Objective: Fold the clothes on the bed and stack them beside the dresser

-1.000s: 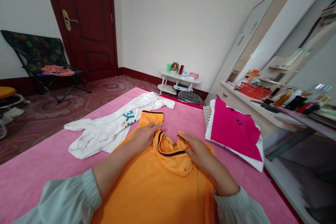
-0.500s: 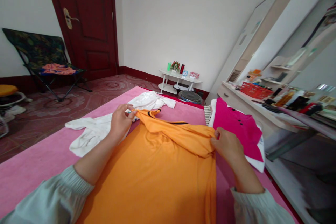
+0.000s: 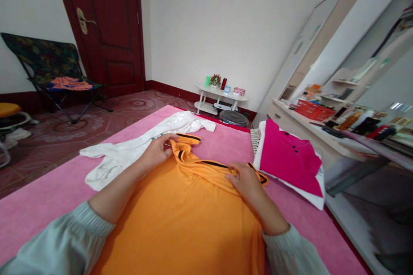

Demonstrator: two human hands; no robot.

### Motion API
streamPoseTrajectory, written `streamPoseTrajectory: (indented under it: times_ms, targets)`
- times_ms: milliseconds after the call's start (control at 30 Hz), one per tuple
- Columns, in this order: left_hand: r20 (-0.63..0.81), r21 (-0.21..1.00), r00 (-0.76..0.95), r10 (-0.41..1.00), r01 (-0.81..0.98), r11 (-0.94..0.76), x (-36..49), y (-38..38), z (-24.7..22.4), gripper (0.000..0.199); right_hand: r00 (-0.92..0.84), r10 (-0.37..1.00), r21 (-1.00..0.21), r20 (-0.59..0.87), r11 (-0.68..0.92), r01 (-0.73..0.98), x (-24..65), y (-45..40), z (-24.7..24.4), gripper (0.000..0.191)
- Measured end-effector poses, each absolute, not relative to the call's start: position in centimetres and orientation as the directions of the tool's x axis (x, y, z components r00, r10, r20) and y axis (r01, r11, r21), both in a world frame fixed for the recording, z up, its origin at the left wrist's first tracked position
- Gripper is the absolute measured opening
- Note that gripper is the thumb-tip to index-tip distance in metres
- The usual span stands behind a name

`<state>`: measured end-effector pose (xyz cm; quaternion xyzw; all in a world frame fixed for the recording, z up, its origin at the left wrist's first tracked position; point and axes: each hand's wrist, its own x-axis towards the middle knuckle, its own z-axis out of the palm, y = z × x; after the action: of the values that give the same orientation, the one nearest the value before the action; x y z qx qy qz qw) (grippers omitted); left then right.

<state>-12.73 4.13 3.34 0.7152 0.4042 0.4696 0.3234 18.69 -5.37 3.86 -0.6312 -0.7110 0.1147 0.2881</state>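
An orange garment with black stripes [image 3: 190,210] lies spread over the pink bed cover [image 3: 29,189]. My left hand [image 3: 159,150] pinches its far left part, where the cloth is bunched. At the far right part, my right hand [image 3: 241,178] has thumb and fingers closed on the edge of the cloth. A striped orange end sticks out beyond each hand. To the left and behind lies a white garment [image 3: 129,157]. A folded magenta garment [image 3: 287,159] rests on white cloth at the right.
A low white table [image 3: 206,90] with small items stands by the far wall. On the right is a dresser [image 3: 290,114] with a red basket [image 3: 312,110] and bottles. A folding chair [image 3: 69,84] holding cloth stands at the left, near a red door [image 3: 112,30].
My right hand has moved left and inward along the garment's far edge, and a striped end now shows beyond it. My left hand has shifted slightly right and lower.
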Motion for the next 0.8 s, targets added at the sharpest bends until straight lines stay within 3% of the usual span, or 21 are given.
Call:
streamPoseTrajectory:
  times_ms: [133, 200, 267, 367, 433, 533, 600, 667, 733, 800]
  targets:
    - [0.467, 0.707, 0.259, 0.846, 0.465, -0.533, -13.1, 4.9, 2.5, 0.046, -0.024, 0.970, -0.378, 0.242, 0.117, 0.919, 19.1, -5.2, 3.2, 0.019]
    - [0.456, 0.613, 0.276, 0.846, 0.592, -0.523, -13.5, 4.9, 2.4, 0.043, 0.015, 0.976, -0.315, 0.219, 0.056, 0.947, 19.5, -5.4, 4.0, 0.006]
    - [0.436, 0.538, 0.263, 0.861, 0.690, -0.484, -13.9, 4.6, 2.8, 0.039, 0.098, 0.952, -0.327, 0.289, 0.002, 0.945, 19.9, -5.7, 5.2, 0.003]
    - [0.503, 0.499, 0.131, 0.854, 0.763, -0.411, -14.1, 3.9, 4.4, 0.035, 0.345, 0.845, -0.587, 0.409, -0.046, 0.808, 20.4, -6.3, 7.6, 0.011]
    - [0.602, 0.514, 0.034, 0.798, 0.749, -0.419, -13.9, 3.4, 6.1, 0.033, 0.459, 0.810, -0.785, 0.364, 0.003, 0.619, 20.7, -6.9, 9.5, 0.018]
    - [0.651, 0.586, -0.026, 0.759, 0.653, -0.480, -13.7, 2.7, 9.2, 0.031, 0.368, 0.898, -0.912, 0.240, 0.079, 0.403, 20.8, -8.4, 12.3, 0.023]
    - [0.529, 0.676, 0.038, 0.848, 0.586, -0.448, -14.0, 1.9, 11.2, 0.030, 0.166, 0.980, -0.923, 0.108, 0.037, 0.382, 20.9, -9.5, 13.8, 0.027]
    - [0.256, 0.739, 0.253, 0.933, 0.571, -0.358, -14.7, 1.0, 12.7, 0.024, -0.089, 0.993, -0.898, -0.081, -0.034, 0.439, 20.9, -10.6, 14.8, 0.029]
    - [-0.078, 0.745, 0.503, 0.860, 0.604, -0.285, -15.3, 0.2, 13.5, 0.017, -0.293, 0.923, -0.864, -0.251, -0.077, 0.497, 21.0, -11.2, 14.9, 0.025]
    - [-0.266, 0.745, 0.600, 0.755, 0.625, -0.234, -15.4, 0.0, 13.3, 0.014, -0.393, 0.850, -0.845, -0.351, -0.106, 0.525, 21.2, -11.0, 14.2, 0.022]
